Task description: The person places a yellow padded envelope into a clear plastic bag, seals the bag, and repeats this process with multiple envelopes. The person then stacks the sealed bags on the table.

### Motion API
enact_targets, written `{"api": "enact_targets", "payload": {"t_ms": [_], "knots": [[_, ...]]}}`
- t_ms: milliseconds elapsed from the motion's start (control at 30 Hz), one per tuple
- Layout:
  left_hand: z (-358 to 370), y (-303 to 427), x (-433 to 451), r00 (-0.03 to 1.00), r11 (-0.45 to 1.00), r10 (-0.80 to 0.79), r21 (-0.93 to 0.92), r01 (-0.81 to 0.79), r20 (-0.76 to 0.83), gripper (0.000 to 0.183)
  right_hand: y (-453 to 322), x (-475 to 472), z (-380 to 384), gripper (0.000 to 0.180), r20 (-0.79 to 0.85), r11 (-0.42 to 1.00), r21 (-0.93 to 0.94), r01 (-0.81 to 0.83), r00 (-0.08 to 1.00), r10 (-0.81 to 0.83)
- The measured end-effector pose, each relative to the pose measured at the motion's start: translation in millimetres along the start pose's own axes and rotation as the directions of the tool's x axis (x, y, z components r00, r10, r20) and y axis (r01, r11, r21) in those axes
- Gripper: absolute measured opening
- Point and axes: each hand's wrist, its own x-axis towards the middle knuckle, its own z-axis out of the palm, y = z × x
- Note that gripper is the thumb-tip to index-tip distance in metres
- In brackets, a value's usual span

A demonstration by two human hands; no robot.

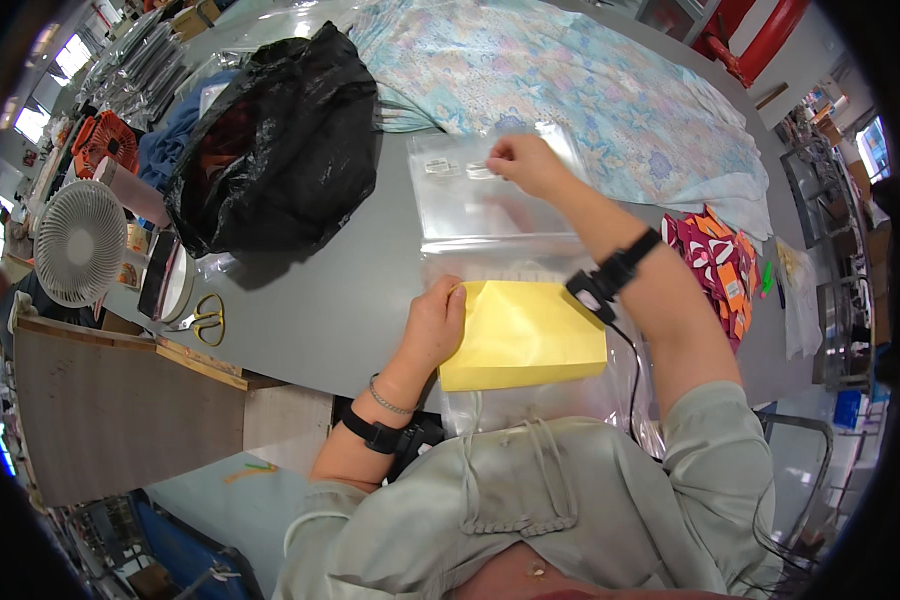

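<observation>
My left hand grips the left edge of a yellow paper sheet or envelope, which lies over clear plastic bags at the table's near edge. Farther up, my right hand is over the top clear bag, thumb and fingertips together beside a small white label. Whether the fingertips hold anything I cannot tell. Another printed label sits to the left on the same bag. Beyond the bags a blue floral fabric is spread.
A black plastic bag stands left of the clear bags. Yellow-handled scissors, a white fan and an orange fan are farther left. Orange and maroon tags lie right, near a green marker.
</observation>
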Motion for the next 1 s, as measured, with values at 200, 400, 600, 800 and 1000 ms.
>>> {"api": "enact_targets", "payload": {"t_ms": [200,400,600,800,1000], "knots": [[-1,1,1,1.0,1.0,-0.004,-0.027,0.004,0.016,0.014,4,44,53,0.017,-0.118,0.998,-0.06,0.0,0.993,-0.007],[-1,0,2,1.0,0.999,-0.011,-0.035,0.012,0.027,0.013,8,51,63,0.017,-0.092,0.996,-0.086,-0.014,0.996,0.006],[-1,0,2,1.0,0.999,-0.015,-0.035,0.016,0.026,0.013,6,50,72,0.016,-0.085,0.975,-0.224,-0.007,0.996,-0.012],[-1,2,3,0.999,1.0,-0.022,-0.009,0.022,0.032,0.013,-4,51,72,0.019,-0.132,0.828,-0.559,0.046,0.981,-0.144],[-1,1,2,0.999,0.999,-0.029,-0.019,0.03,0.039,0.013,9,63,75,0.031,0.264,0.71,0.625,-0.326,0.943,0.201]]}}
